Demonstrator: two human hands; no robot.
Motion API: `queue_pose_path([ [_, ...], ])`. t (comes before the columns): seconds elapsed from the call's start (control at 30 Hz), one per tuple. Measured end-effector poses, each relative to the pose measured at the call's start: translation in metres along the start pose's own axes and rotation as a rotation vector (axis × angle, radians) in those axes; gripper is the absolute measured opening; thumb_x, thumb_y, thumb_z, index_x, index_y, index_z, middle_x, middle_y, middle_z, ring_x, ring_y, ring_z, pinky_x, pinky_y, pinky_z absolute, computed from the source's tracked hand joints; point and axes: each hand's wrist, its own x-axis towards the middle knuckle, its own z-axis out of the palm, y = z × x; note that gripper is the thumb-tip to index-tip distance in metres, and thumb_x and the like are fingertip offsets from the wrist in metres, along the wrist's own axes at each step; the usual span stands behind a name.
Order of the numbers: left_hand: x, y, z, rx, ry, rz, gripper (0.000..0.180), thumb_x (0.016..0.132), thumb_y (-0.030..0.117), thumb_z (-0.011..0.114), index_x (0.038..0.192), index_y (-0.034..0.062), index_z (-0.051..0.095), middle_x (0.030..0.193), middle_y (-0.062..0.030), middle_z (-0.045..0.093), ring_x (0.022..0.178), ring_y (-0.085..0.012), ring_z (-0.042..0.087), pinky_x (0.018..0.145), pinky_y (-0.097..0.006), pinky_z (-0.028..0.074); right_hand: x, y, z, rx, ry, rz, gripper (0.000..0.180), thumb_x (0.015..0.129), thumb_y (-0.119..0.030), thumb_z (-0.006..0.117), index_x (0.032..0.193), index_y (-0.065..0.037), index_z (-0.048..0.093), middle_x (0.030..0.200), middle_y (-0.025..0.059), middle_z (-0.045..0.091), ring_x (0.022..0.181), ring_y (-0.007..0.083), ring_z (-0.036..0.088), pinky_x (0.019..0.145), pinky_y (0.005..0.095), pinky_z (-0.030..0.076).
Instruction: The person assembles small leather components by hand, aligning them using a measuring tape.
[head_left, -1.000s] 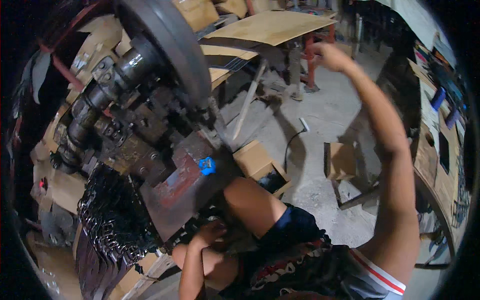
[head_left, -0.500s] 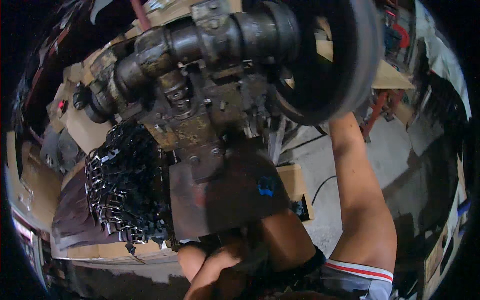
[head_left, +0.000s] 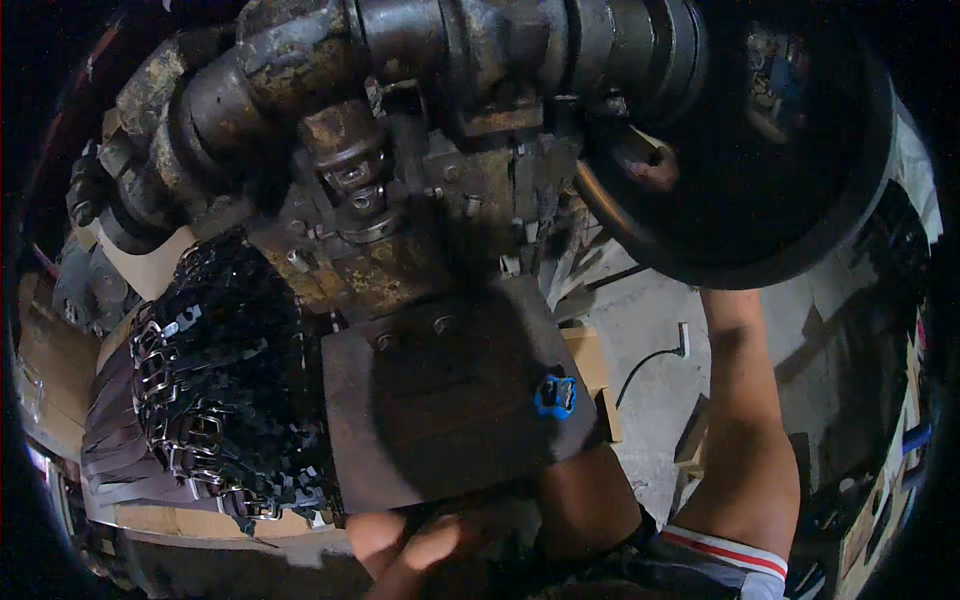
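Note:
My right arm reaches up behind the big dark flywheel [head_left: 790, 265] of an old press-like machine. Through a gap in the wheel, part of my right hand [head_left: 652, 170] shows with its fingers curled; what they close on is hidden. Low in the view, my left hand [head_left: 455, 535] lies across my legs below the flat metal plate [head_left: 450, 440]; its fingers are lost in shadow. A small blue-rimmed object [head_left: 555, 397] rests on the plate's right side. Left of the plate is a heap of dark straps with metal buckles [head_left: 205, 400], near neither hand.
The machine's greasy shaft housing [head_left: 400, 40] spans the top. Brown strap ends [head_left: 115, 430] hang beside the heap over cardboard [head_left: 215, 520]. A cardboard box [head_left: 590, 365] stands on the floor right of the plate, near a black cable [head_left: 640, 368].
The machine looks larger and lower in the view, with the flywheel further right. My right arm has shifted right, and curled fingers now show through the wheel. My left hand stays low.

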Motion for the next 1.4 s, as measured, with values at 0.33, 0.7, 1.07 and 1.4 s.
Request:
queue_pose_path([
  [0.33, 0.018, 0.006, 0.001, -0.006, 0.004, 0.01, 0.028, 0.086, 0.014, 0.046, 0.109, 0.0022, 0.057, 0.109, -0.0222, 0.056, 0.097, -0.033, 0.056, 0.082, -0.041, 0.046, 0.175, 0.002, -0.002, -0.13, 0.148, 0.079, 0.034, 0.076, -0.016, 0.057, 0.109, -0.009, 0.061, 0.112, 0.0155, 0.055, 0.104, 0.0307, 0.051, 0.088, 0.0372, 0.042],
  [0.7, 0.005, 0.025, -0.01, 0.142, -0.034, 0.116, 0.032, 0.088, 0.021, 0.048, 0.112, 0.0025, 0.056, 0.11, -0.0212, 0.058, 0.099, -0.0341, 0.056, 0.085, -0.042, 0.045, 0.142, -0.012, -0.14, -0.253, 0.356, 0.162, 0.033, 0.074, -0.01, 0.057, 0.106, -0.012, 0.063, 0.109, 0.0137, 0.055, 0.101, 0.0296, 0.052, 0.086, 0.0362, 0.043],
  [1.07, 0.01, 0.132, -0.055, -0.242, 0.482, 0.411, 0.059, 0.075, 0.029, 0.07, 0.123, 0.0028, 0.047, 0.115, -0.0214, 0.054, 0.106, -0.0388, 0.052, 0.092, -0.044, 0.042, 0.1, -0.132, -0.377, 0.011, 0.403, -0.278, 0.03, 0.076, 0.009, 0.059, 0.105, 0.002, 0.063, 0.099, 0.0118, 0.063, 0.092, 0.0244, 0.06, 0.081, 0.033, 0.047],
  [1.4, -0.004, 0.262, 0.0, -0.579, 0.77, 0.491, 0.067, 0.082, 0.023, 0.06, 0.133, -0.0045, 0.025, 0.126, -0.0314, 0.039, 0.116, -0.0455, 0.041, 0.099, -0.044, 0.034, 0.061, -0.316, -0.349, 0.04, 0.212, -0.788, 0.031, 0.059, 0.001, 0.065, 0.09, 0.005, 0.063, 0.086, 0.0171, 0.06, 0.079, 0.0314, 0.059, 0.069, 0.0371, 0.049],
])
